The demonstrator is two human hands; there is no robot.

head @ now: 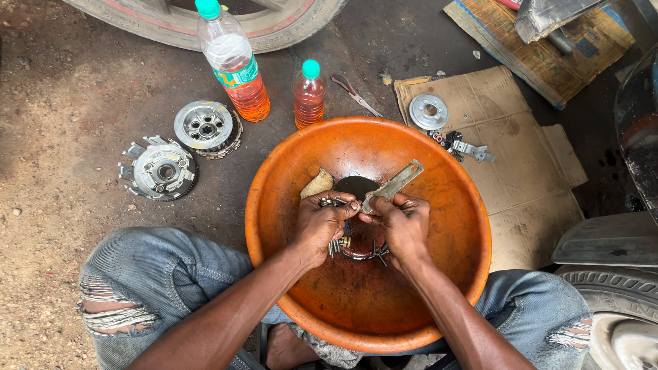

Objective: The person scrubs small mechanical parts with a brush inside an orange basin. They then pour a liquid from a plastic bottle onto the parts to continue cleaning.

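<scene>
Your left hand [321,223] pinches small metal parts while your right hand [404,223] grips a flat metal bar [393,186]. You hold both over the orange basin [274,178], so drips likely land inside.

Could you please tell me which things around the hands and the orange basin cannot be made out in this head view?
- Small metal parts in the left hand: mostly covered by its fingers.
- Lower end of the flat metal bracket: hidden in the right hand.
- Bolts and ring at the bottom of the orange basin: partly under both hands, too small to identify.
- Tyre: cut off by the top edge.
</scene>
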